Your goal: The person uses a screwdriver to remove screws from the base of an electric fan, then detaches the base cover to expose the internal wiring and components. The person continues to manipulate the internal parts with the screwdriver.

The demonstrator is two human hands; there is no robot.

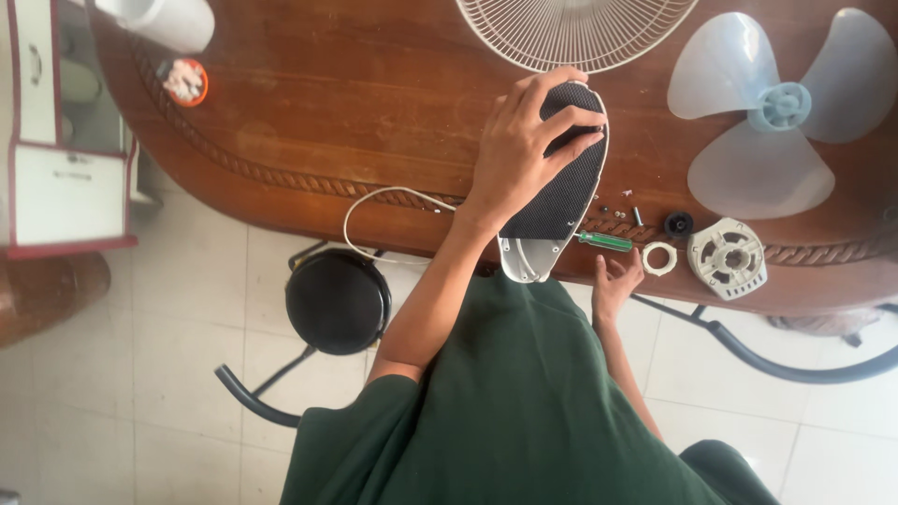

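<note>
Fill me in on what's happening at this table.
A person in a green top stands at a wooden table with a fan taken apart on it. The left hand grips a black-meshed oval housing at the table edge. The right hand rests at the edge near a green-handled screwdriver. Loose screws, a white ring, a motor cover, the fan blade and a wire grille lie around.

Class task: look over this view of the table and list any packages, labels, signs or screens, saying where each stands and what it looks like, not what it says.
None show: no package, label, sign or screen.
Nearest to one: small round orange-rimmed dish of pale bits, table's far left, beside a white plastic container.
</note>
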